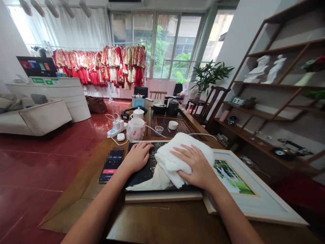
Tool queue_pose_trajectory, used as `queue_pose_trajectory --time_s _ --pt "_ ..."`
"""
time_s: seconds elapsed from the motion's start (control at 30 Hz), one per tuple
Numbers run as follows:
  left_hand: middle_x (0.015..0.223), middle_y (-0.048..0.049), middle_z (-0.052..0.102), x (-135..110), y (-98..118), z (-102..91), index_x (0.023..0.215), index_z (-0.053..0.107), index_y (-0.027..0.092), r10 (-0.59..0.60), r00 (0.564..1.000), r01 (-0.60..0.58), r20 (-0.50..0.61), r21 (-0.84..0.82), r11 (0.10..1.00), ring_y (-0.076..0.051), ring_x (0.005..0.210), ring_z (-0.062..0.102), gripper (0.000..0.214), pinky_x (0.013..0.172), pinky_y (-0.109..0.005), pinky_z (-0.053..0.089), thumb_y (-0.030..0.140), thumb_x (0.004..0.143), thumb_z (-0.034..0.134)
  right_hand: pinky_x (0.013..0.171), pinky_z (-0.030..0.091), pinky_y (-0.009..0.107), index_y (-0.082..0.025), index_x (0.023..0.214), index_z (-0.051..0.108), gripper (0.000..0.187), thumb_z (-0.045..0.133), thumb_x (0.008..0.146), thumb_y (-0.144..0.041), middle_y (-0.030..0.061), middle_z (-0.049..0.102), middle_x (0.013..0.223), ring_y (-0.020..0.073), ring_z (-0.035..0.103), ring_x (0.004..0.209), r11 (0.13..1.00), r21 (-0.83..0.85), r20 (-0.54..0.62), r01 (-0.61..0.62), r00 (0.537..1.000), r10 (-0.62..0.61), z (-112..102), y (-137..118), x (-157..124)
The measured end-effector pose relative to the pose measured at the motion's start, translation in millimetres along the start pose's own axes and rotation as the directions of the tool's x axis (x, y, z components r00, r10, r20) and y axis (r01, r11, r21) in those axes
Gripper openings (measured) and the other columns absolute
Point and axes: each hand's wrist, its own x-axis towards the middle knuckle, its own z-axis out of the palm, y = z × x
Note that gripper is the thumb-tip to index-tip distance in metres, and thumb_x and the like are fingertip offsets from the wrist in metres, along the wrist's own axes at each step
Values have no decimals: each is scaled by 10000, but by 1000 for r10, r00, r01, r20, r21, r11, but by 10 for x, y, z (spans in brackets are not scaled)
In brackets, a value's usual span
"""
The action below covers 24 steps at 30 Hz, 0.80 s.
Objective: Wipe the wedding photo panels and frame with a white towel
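While the left hand [135, 156] rests open on the upper edge of a dark glossy panel [143, 174], fingers slightly apart, the right hand [195, 166] presses its spread fingers flat on top of a bunched white towel [175, 159], bearing down on it without gripping. Flat, open fingers seem the better choice here, as they share the pressure evenly through the cloth, while the left hand steadies the panel against sliding. The towel lies directly under the right palm and fingers, just beside the left hand, its loose end trailing toward the panel's lower left corner.
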Motion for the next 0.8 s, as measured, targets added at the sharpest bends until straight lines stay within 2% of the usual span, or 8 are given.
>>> queue_pose_trajectory --time_s 0.17,0.27,0.37,0.5,0.6,0.7,0.8 --pt "1313 -32 516 -5 -6 -2 1257 494 267 15 1000 -15 -7 2 1000 -198 1251 430 358 1050 -377 332 168 932 383 1093 157 541 -325 1374 441 679 575 715 -412 10 471 1411 312 335 1335 986 97 93 139 985 -148 -4 -353 102" --pt "1323 -33 510 -7 -3 -6 1261 489 271 24 1000 -24 -3 2 1000 -197 1254 427 353 1048 -373 333 177 937 387 1102 145 529 -334 1369 446 701 587 688 -421 -3 462 1418 309 330 1338 976 136 119 167 976 -184 -21 -446 138" --pt "1315 -32 515 -1 5 -6 1255 498 273 -5 1000 5 4 4 1000 -196 1257 425 364 1058 -380 324 161 927 386 1099 174 522 -327 1353 469 678 591 689 -390 5 483 1400 302 357 1324 986 118 97 120 987 -131 -30 -342 118" --pt "1320 -29 509 2 0 0 1266 490 268 -1 1000 1 8 1 1000 -196 1268 415 386 1066 -385 315 148 917 374 1068 232 558 -312 1349 476 611 574 751 -395 34 508 1377 313 401 1291 1000 25 13 -1 1000 1 -21 -40 27" --pt "1318 -27 509 -4 -13 9 1265 490 266 8 1000 -8 -4 4 1000 -196 1261 422 380 1066 -379 314 155 921 372 1052 254 574 -310 1354 470 592 565 780 -416 41 519 1367 321 425 1267 998 -28 -11 -55 998 55 -12 110 -26" --pt "1309 -24 514 -9 -20 16 1260 492 264 11 1000 -10 -20 9 1000 -197 1250 430 372 1060 -371 317 158 923 375 1058 235 572 -307 1363 458 604 564 777 -405 35 504 1382 324 402 1285 999 -37 4 -35 999 35 -14 51 -15" --pt "1301 -28 518 -9 -18 17 1252 495 264 9 1000 -9 -26 9 1000 -199 1246 433 359 1051 -370 324 164 928 378 1080 196 551 -318 1381 431 655 569 745 -391 18 460 1420 315 349 1327 997 24 73 77 994 -78 -25 -187 54"
